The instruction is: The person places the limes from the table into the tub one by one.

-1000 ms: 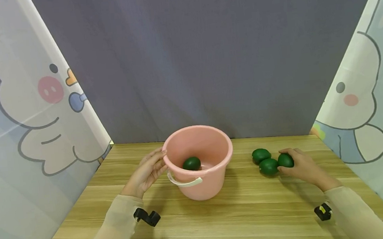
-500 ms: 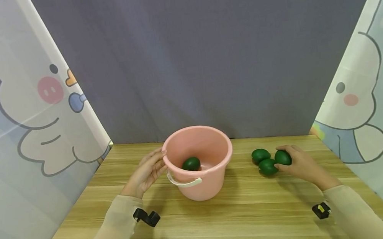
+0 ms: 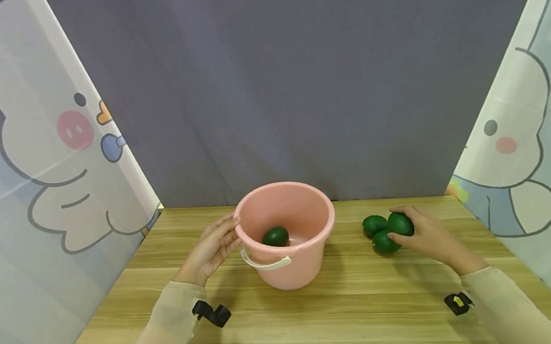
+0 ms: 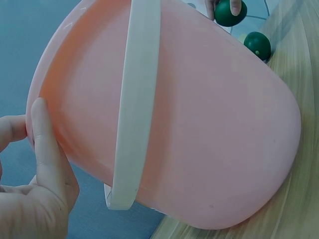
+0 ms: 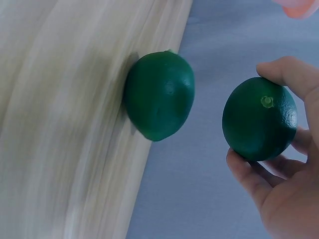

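Note:
A pink bucket [image 3: 292,270] with a white handle [image 3: 266,263] stands upright on the table. My left hand [image 3: 213,250] holds its rim at the left side, thumb at the edge and a finger [image 4: 45,144] against the wall just under it. One dark green lime [image 3: 275,237] lies inside the bucket. With thumb and fingertips, my right hand [image 3: 434,240] grips another lime [image 5: 259,122], held up off the table in the right wrist view. Two more limes lie right of the bucket, a farther lime [image 3: 374,225] and a nearer lime [image 3: 384,242] that the right thumb partly overlaps.
The wooden table [image 3: 320,323] ends at a grey curtain [image 3: 296,81] behind the bucket. Cloths with cartoon prints, a left cloth [image 3: 30,162] and a right cloth [image 3: 527,142], hang at the sides. A small black mount [image 3: 211,314] sits on the left sleeve.
My right hand has lifted its lime a little and brought it left, partly over the other two limes. The left hand and the bucket have stayed in place.

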`<control>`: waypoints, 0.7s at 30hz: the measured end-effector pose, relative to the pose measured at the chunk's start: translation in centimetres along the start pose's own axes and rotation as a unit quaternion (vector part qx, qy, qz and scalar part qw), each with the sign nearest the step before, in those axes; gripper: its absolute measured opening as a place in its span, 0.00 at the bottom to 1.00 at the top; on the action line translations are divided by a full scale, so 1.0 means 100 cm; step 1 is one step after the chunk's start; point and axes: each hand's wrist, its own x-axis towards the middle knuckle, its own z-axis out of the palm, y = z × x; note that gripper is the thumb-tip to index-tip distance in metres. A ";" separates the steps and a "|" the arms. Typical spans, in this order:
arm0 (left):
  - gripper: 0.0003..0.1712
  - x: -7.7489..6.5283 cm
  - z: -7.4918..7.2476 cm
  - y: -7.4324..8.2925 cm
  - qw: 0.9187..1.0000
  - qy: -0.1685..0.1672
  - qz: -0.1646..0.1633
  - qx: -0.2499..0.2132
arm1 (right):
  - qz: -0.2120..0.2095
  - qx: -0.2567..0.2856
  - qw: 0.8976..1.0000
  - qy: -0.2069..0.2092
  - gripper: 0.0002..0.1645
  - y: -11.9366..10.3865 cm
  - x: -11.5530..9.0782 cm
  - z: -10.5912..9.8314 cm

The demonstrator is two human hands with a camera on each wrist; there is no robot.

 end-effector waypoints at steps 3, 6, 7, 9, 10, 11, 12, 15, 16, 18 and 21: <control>0.30 0.000 0.000 0.000 1.000 0.004 -0.002 -0.002 | -0.002 0.000 1.000 0.003 0.37 -0.004 0.001 -0.001; 0.31 0.000 0.000 0.000 1.000 0.002 -0.003 0.001 | 0.000 0.000 1.000 0.002 0.37 -0.007 0.002 -0.002; 0.31 0.000 0.000 0.000 1.000 0.002 -0.003 0.001 | 0.000 0.001 1.000 0.002 0.37 -0.008 0.003 -0.002; 0.30 0.001 0.000 0.000 1.000 0.000 -0.002 0.001 | 0.002 0.001 1.000 0.001 0.38 -0.010 0.004 -0.003; 0.30 0.001 0.000 0.000 1.000 -0.001 -0.002 0.001 | 0.002 0.001 1.000 0.001 0.38 -0.011 0.004 -0.003; 0.30 0.001 0.000 0.000 1.000 0.000 -0.002 0.000 | 0.003 0.002 1.000 0.003 0.38 -0.012 0.004 -0.003; 0.30 0.001 0.000 0.000 1.000 0.000 -0.002 -0.001 | 0.002 0.003 1.000 0.004 0.38 -0.013 0.004 -0.003; 0.29 0.000 0.000 0.000 1.000 0.002 -0.002 -0.003 | -0.004 0.005 1.000 0.010 0.38 -0.017 0.005 -0.003; 0.29 0.000 0.000 0.000 1.000 0.002 -0.002 -0.003 | -0.007 0.005 1.000 0.012 0.38 -0.018 0.005 -0.003; 0.29 0.000 0.000 0.000 1.000 0.002 -0.002 -0.004 | -0.013 0.007 1.000 0.017 0.38 -0.020 0.006 -0.002; 0.29 -0.001 0.000 0.000 1.000 0.003 -0.001 -0.004 | -0.018 0.008 0.999 0.025 0.38 -0.024 0.007 -0.001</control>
